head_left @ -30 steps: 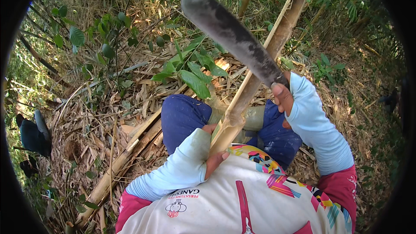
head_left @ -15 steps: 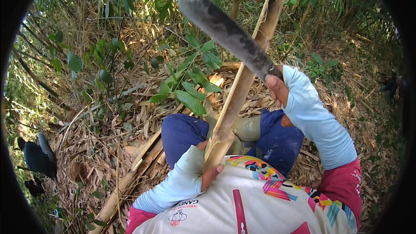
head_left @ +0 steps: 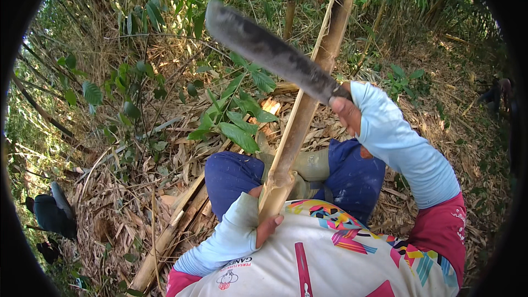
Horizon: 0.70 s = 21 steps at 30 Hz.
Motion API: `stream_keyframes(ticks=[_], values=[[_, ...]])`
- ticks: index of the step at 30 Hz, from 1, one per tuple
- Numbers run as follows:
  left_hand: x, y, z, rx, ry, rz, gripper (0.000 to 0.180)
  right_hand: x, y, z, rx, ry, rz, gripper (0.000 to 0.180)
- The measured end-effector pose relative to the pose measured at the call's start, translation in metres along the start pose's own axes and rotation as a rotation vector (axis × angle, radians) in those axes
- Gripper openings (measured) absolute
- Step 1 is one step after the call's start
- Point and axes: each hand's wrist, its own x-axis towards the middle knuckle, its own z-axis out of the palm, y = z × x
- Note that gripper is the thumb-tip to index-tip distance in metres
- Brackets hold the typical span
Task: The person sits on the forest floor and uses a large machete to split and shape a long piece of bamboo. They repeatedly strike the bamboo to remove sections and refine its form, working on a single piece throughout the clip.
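Note:
A long split bamboo piece (head_left: 294,137) slants up and away from my chest, its hollow inner side facing me. My left hand (head_left: 264,223) is closed round its near end, just below a node, with the thumb on the right edge. In my right hand (head_left: 347,111) is the handle of a machete (head_left: 269,49), mostly hidden by the fingers. The dark, worn blade points up and left and crosses over the bamboo; whether it touches the bamboo I cannot tell. Light blue sleeves cover both wrists and part of the hands.
My bent legs in blue trousers (head_left: 234,179) and a boot (head_left: 313,165) lie below the bamboo. Bamboo lengths (head_left: 165,242) rest on dry leaves to my left. A leafy green plant (head_left: 239,126) stands ahead. A dark teal object (head_left: 52,214) sits at the far left.
The machete and my right hand have shifted slightly left and down, the blade tilting flatter. The bamboo's far end has moved a little left. Both grips stay the same.

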Motion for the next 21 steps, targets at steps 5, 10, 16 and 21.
stream_keyframes(ticks=[5,10,16,21], values=[[0.0,0.001,0.0,0.008,-0.016,-0.016,0.06,0.002,-0.023,-0.005,0.152,0.063,0.311,0.038],[0.001,0.011,0.001,-0.079,-0.022,-0.088,0.059,-0.001,0.013,0.008,-0.089,-0.05,-0.19,0.038],[0.0,0.007,0.0,-0.087,-0.016,-0.099,0.06,-0.004,-0.002,0.014,-0.071,-0.035,-0.077,0.035],[-0.003,0.01,0.0,-0.119,0.008,-0.092,0.06,0.0,-0.006,0.007,0.144,0.007,0.241,0.035]])
